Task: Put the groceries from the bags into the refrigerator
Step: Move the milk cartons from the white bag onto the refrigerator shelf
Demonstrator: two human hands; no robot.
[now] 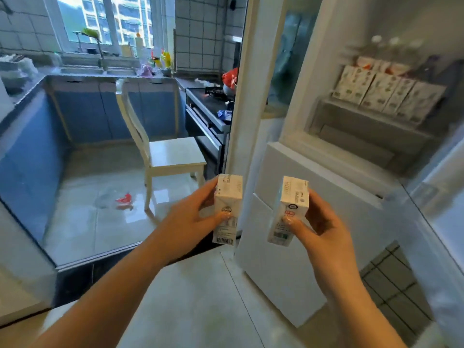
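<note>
Kitchen was tiled, window at the back over a blue-fronted counter, white chair on the glossy floor with a red scrap lying near its front leg. Stove sat beyond the chair, a red bag on the counter behind it. Refrigerator stood right of centre, upper compartment open, picture blurred there. Shelf inside carried a row of cartons, upright and packed side by side; a few bottles behind them, too soft to identify. Person stood facing the fridge, both arms out. Left hand gripped the left carton: thumb across the front face near the lower half, fingers curled round the far side, carton upright with barcode at the bottom edge. Right hand gripped the right carton the same way, mirrored: thumb pressed on the near face, fingers wrapped behind the right edge. Both cartons sat at about the same height, near each other but not touching, held in front of the fridge's lower white panel, well below the stocked shelf and outside the compartment. Left carton overlapped the fridge's edge in view; right one was fully against the white panel. No bags identifiable beyond the red one.
</note>
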